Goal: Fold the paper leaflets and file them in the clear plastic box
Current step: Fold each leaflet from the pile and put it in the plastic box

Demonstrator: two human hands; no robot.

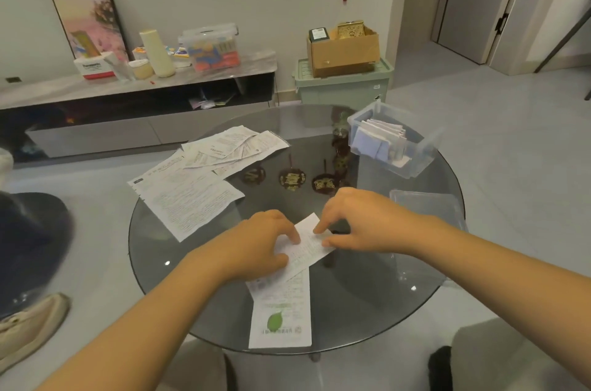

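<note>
A small white leaflet (308, 246) lies on the round glass table (367, 294), near the front. My left hand (256, 246) holds its left part between curled fingers and thumb. My right hand (361, 218) pinches its right edge with index fingertip and thumb. Under it lies a long leaflet with a green leaf print (281, 310), reaching the table's front edge. Several unfolded leaflets (188, 195) are spread over the table's left and back. The clear plastic box (419, 160) stands open at the back right with several folded leaflets (380, 141) upright inside.
The box's clear lid (428, 205) lies flat to the right of my right hand. Dark round ornaments (291, 179) show at the table's middle. A dark seat (28, 246) and a shoe (28, 320) are on the left, and a low bench (137, 83) stands along the wall.
</note>
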